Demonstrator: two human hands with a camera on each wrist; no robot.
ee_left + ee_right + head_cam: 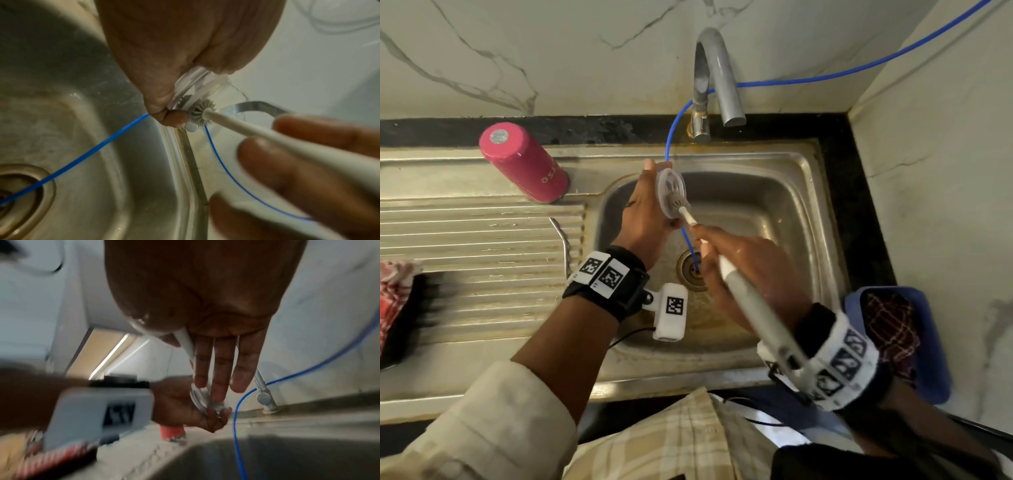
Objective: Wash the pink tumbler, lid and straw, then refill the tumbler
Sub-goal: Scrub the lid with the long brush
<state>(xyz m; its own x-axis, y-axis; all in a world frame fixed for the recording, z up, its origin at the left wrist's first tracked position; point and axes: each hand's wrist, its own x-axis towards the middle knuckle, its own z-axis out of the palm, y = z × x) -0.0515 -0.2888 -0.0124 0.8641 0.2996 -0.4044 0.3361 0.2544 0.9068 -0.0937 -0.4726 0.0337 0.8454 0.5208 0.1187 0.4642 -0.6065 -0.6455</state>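
A: Where's your left hand (645, 209)?

B: You hold it over the sink (784, 192), and its fingers (174, 117) pinch the clear lid (671, 195) by its rim. You keep the lid on edge, its inside facing your right hand (743, 270).

A: And the right one?

B: Your right hand grips the handle of a white brush (739, 281). The thumb and first finger close on the handle; in the right wrist view the other fingers (221, 369) lie straight along it. The bristle head (200, 112) sits against the inside of the lid.

A: Where's the pink tumbler (524, 162)?

B: It stands upside down on the draining board (482, 240), to the left of the sink and well apart from your hands.

A: The straw?

B: You can't pick it out in these views.

A: What else is around?

B: A thin blue tube (825, 77) runs down the wall, passes behind the lid and drops into the drain (693, 270). The tap (710, 85) stands behind the sink, with no water coming from its spout. A red checked cloth (395, 291) lies at the left edge, and a blue tub (938, 342) holding a dark cloth sits on the table to your right
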